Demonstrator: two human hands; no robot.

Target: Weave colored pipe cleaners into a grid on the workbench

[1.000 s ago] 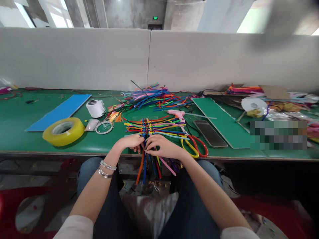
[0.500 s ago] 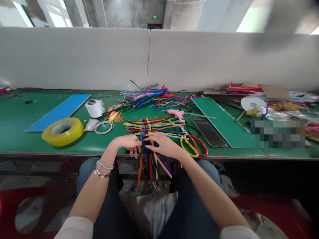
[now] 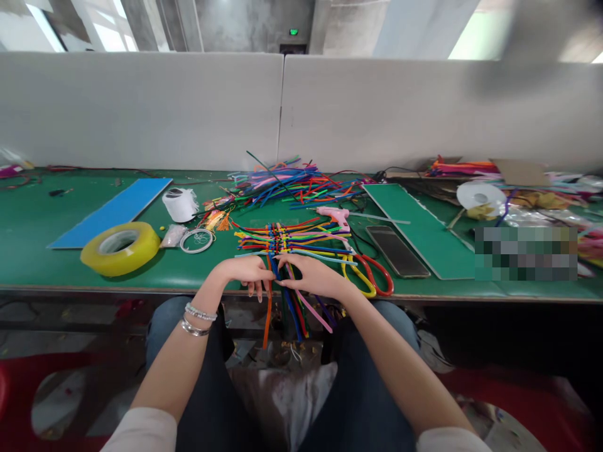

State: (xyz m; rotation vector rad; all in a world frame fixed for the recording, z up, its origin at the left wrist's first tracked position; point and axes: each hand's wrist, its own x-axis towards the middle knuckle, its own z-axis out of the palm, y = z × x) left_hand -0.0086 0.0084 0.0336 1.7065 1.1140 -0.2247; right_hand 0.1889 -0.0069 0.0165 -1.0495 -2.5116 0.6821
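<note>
A woven mat of coloured pipe cleaners (image 3: 292,240) lies at the near edge of the green table (image 3: 47,263), its loose ends hanging over the edge toward my lap. My left hand (image 3: 247,271) rests at the mat's near left side, fingers curled and pinching the strands. My right hand (image 3: 311,276) lies just right of it, fingertips pressed on the same strands. The two hands almost touch.
A heap of loose pipe cleaners (image 3: 292,182) lies behind the mat. A pink glue gun (image 3: 334,215), scissors (image 3: 367,273), a phone (image 3: 396,251) and a green board (image 3: 419,229) sit to the right. Yellow tape roll (image 3: 120,248), white spool (image 3: 179,204) and blue board (image 3: 113,210) are left.
My hands have shifted slightly over the hanging strands, drawing closer together. The dangling ends have swung a little to the right.
</note>
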